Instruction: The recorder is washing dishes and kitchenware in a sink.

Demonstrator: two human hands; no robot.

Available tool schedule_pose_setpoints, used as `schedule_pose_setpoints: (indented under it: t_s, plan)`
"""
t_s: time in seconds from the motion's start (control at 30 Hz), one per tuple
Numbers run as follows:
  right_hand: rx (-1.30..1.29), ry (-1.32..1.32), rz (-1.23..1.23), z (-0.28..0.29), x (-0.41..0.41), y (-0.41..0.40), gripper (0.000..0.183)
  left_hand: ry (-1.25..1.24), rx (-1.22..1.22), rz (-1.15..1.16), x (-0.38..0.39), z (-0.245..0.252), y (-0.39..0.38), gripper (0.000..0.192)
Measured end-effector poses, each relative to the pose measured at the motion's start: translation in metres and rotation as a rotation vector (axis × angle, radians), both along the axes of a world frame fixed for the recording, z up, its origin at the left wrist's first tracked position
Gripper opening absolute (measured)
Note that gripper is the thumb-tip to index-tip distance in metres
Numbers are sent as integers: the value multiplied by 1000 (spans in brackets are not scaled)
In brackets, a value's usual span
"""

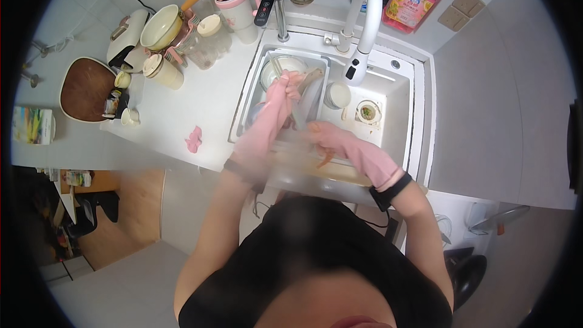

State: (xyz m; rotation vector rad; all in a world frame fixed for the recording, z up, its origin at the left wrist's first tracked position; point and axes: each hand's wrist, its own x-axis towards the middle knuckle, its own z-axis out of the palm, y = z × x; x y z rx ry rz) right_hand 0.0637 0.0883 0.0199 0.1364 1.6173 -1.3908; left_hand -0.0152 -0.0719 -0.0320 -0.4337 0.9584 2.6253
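Both my hands wear pink rubber gloves. My left hand [281,100] is closed around a long, thin, pale utensil [275,64], slanting above the grey plastic basin [329,61] in the left of the sink. Its exact kind cannot be told. My right hand [334,141] is closed near its lower end, at the sink's front edge; blur hides what its fingers grip. An orange-brown strip [325,158] hangs just under that hand. The basin holds a clear round bowl [264,75] and other dishes partly hidden by my left hand.
A white pull-out faucet [369,23] arches over the sink [396,114]. Right of the basin are a pale round container [338,95] and a drain strainer [368,112] with food scraps. Cups, a yellow pan [160,28] and a pink-lidded tumbler [239,13] crowd the left counter.
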Motion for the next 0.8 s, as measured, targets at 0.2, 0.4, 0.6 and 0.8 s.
schedule_pose_setpoints:
  t_s: [0.2, 0.4, 0.6, 0.8]
  plan:
    - [36, 165, -103, -66, -39, -33, 33, -219, -434, -153, 6, -4, 6, 18]
    - [118, 665, 211, -158, -57, -17, 31, -145, -794, -110, -37, -54, -22, 22]
    - [367, 65, 190, -27, -33, 59, 25, -257, -1543, -633, -33, -25, -16, 47]
    - [-421, 31, -486, -169, -34, 176, 20, -9, -1786, -627, -19, -5, -2, 34]
